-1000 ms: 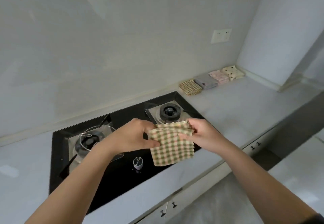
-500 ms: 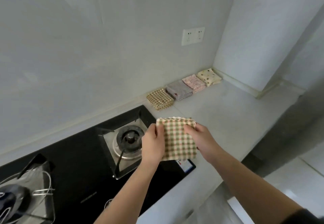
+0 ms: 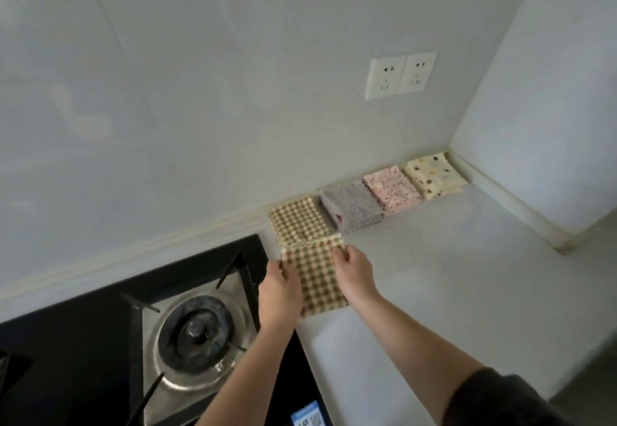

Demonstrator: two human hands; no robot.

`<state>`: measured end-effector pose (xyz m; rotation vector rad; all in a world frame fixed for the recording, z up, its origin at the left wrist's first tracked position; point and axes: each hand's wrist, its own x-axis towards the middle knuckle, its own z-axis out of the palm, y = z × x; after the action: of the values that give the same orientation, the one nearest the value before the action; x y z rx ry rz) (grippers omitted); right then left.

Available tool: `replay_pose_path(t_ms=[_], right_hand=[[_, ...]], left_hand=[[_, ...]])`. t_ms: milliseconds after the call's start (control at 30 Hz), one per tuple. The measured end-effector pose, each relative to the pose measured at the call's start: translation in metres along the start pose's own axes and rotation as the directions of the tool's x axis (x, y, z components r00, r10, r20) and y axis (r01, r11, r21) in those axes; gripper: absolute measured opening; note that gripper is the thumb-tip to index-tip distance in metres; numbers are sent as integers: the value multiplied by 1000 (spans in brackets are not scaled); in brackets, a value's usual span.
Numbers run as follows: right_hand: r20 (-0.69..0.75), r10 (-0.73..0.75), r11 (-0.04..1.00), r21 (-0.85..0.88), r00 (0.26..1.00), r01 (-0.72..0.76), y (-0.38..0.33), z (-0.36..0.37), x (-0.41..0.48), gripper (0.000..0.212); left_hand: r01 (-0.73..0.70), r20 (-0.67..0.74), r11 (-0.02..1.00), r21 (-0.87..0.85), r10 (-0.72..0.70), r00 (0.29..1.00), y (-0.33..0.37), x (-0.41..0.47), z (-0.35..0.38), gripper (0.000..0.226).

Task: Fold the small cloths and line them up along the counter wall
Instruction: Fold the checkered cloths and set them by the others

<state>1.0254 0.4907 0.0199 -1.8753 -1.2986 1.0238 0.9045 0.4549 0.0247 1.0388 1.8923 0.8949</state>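
Note:
A folded green-and-cream checked cloth (image 3: 317, 275) is held between both hands, just in front of the row along the wall. My left hand (image 3: 279, 290) grips its left edge and my right hand (image 3: 354, 272) pinches its upper right corner. Whether it touches the counter I cannot tell. Against the wall lie a folded brown checked cloth (image 3: 300, 220), a grey patterned cloth (image 3: 352, 207), a pink speckled cloth (image 3: 390, 187) and a cream dotted cloth (image 3: 434, 173), side by side up to the corner.
A black gas hob (image 3: 100, 342) with a steel burner (image 3: 197, 332) lies to the left, its corner close to the held cloth. A double wall socket (image 3: 400, 75) sits above the row. The pale counter (image 3: 450, 275) stretches right to a side wall.
Both hands carried the green checked cloth away from over the hob, forward and right, up to the brown checked cloth by the wall. The view swung right with them.

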Motion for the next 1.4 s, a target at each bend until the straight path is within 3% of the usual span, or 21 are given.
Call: replay_pose_path(t_ms=[133, 267, 600, 667, 733, 800, 867, 900, 967, 1067, 1233, 1400], right_hand=[[42, -126, 981, -140, 991, 131, -3, 8, 76, 32], [104, -246, 940, -217, 964, 263, -15, 20, 137, 32], [171, -214, 888, -375, 962, 265, -4, 66, 202, 29], [180, -204, 879, -400, 962, 261, -11, 63, 201, 27], [196, -260, 867, -385, 946, 318, -18, 51, 199, 31], [203, -428, 808, -350, 881, 474, -19, 28, 199, 38], [194, -601, 651, -443, 775, 616, -8, 1, 211, 40], [232, -605, 582, -524, 761, 622, 1, -11, 219, 42], [353, -464, 484, -667, 812, 566, 21, -29, 235, 52], [450, -326, 384, -740, 831, 552, 45, -31, 249, 78], [459, -296, 386, -744, 838, 545, 49, -27, 251, 84], [399, -335, 460, -722, 854, 518, 44, -77, 272, 59]], left_hand=[[57, -239, 987, 149, -20, 971, 20, 55, 40, 22], [144, -344, 964, 223, -60, 937, 31, 111, 61, 24], [255, -382, 875, 412, -88, 920, 17, 182, 81, 23], [230, -415, 894, 386, -54, 908, 14, 182, 82, 20], [105, -452, 915, 389, 90, 887, 11, 179, 80, 23], [-136, -381, 861, 490, 351, 855, 10, 172, 78, 27], [-284, -210, 717, 637, 516, 831, 8, 165, 81, 37], [-297, -111, 661, 690, 502, 858, 8, 163, 83, 47], [-265, 25, 594, 760, 380, 925, 2, 163, 90, 65], [-237, 41, 636, 734, 307, 951, -11, 170, 104, 71], [-239, 46, 639, 731, 303, 952, 0, 172, 134, 74], [-192, 4, 584, 789, 307, 952, 11, 172, 136, 75]])
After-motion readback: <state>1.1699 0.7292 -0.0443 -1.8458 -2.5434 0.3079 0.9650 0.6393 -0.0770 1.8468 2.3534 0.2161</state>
